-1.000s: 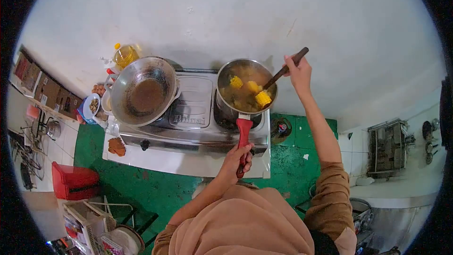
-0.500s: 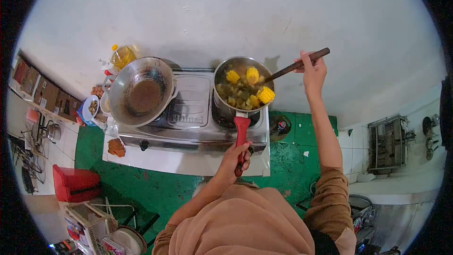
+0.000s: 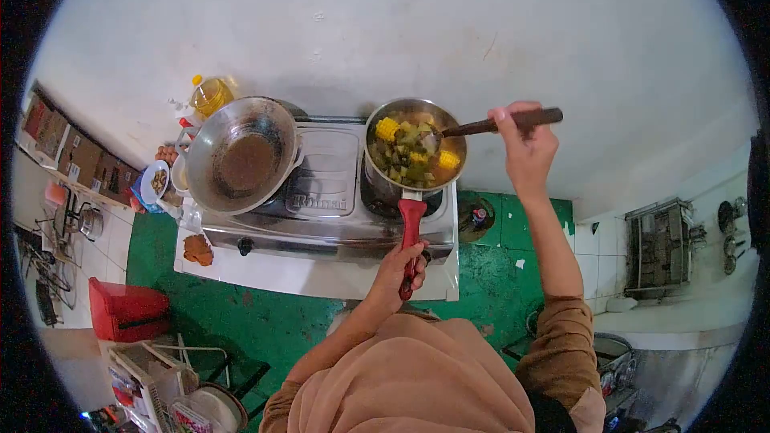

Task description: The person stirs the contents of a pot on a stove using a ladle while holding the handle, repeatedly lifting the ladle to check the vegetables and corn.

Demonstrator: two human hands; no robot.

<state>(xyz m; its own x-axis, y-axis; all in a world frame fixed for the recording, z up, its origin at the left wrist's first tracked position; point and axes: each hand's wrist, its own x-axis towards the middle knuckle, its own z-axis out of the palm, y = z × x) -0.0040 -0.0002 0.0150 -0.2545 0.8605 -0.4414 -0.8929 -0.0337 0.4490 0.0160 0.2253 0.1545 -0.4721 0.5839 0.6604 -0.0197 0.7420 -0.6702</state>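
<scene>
A steel saucepan [image 3: 378,173] stands on the right burner of the stove, its red handle [image 3: 412,220] pointing toward me. My left hand [image 3: 403,271] is wrapped round the end of that handle. Chopped green vegetables [image 3: 411,144] and yellow corn pieces [image 3: 448,159] lie in broth inside the pan. To the pan's right, my right hand [image 3: 529,144] grips the dark handle of a ladle [image 3: 489,126]. The ladle's metal head dips among the vegetables and is partly covered by them.
A large wok [image 3: 277,140] sits over the left burner of the stove [image 3: 321,184]. Behind it stands an oil bottle [image 3: 211,98]. A bowl [image 3: 154,182] is left of the wok. On the floor at right is a gas cylinder [image 3: 478,223]; a red chair [image 3: 128,310] stands at left.
My right hand has lowered the ladle's handle to a flatter angle, and its head now shows among the vegetables. The corn pieces have shifted. My left hand keeps its hold.
</scene>
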